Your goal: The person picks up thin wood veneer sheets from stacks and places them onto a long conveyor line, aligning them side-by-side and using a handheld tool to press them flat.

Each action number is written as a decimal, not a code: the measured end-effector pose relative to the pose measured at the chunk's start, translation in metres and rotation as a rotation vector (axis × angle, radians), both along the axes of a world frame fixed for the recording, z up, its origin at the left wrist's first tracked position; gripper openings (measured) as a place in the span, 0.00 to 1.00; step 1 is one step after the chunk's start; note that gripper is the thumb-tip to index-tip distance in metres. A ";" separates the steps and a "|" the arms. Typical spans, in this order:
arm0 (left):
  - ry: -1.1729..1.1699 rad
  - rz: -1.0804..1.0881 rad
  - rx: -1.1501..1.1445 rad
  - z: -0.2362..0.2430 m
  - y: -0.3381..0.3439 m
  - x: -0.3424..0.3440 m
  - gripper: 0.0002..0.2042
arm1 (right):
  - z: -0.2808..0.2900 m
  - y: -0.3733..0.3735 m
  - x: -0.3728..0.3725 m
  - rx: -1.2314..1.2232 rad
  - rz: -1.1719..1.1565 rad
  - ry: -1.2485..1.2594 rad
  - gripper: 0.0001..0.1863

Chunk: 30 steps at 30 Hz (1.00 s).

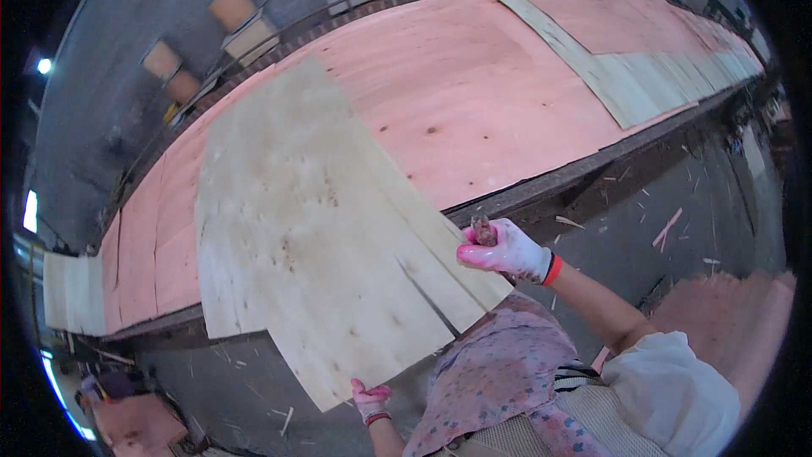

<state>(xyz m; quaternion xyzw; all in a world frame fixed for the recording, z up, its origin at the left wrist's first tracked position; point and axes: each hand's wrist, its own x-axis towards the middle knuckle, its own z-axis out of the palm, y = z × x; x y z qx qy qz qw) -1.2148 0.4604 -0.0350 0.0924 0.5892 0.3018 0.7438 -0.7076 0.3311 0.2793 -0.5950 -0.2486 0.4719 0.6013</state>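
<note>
A large pale wood veneer sheet (292,203), with knots and a dark split near its right edge, lies partly over pink sheets and overhangs the table's near side. My left hand (370,399), in a white glove stained pink, pinches the sheet's near edge. At the sheet's right corner, my right hand (512,254), gloved the same way, is closed around a short dark brown object (484,232) that looks like a worn handle. The rest of that object is hidden in the fist. Pink-coated veneer (474,110) covers much of the long table.
More pale veneer strips (651,89) lie on the table's right part, and another pale piece (74,292) at its left end. Wood scraps (666,228) litter the floor. A pink stack (719,330) stands at right. Beyond the table are several blocks or boxes (251,38).
</note>
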 end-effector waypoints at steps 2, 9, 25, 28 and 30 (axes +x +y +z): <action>-0.039 -0.026 -0.007 0.009 -0.006 0.017 0.32 | 0.016 -0.017 0.015 -0.056 0.015 -0.051 0.11; -0.263 -0.166 0.007 0.031 0.011 0.135 0.30 | 0.026 -0.093 0.110 -0.095 -0.142 -0.030 0.10; -0.955 -0.319 -0.433 0.142 -0.044 0.624 0.19 | -0.200 -0.286 0.513 0.550 -0.796 0.650 0.21; -0.509 -0.446 -0.197 0.158 -0.069 0.670 0.20 | -0.213 -0.275 0.505 0.517 -0.850 0.768 0.25; -0.395 -0.529 -0.189 0.150 -0.070 0.675 0.20 | -0.193 -0.265 0.485 0.490 -0.879 0.851 0.27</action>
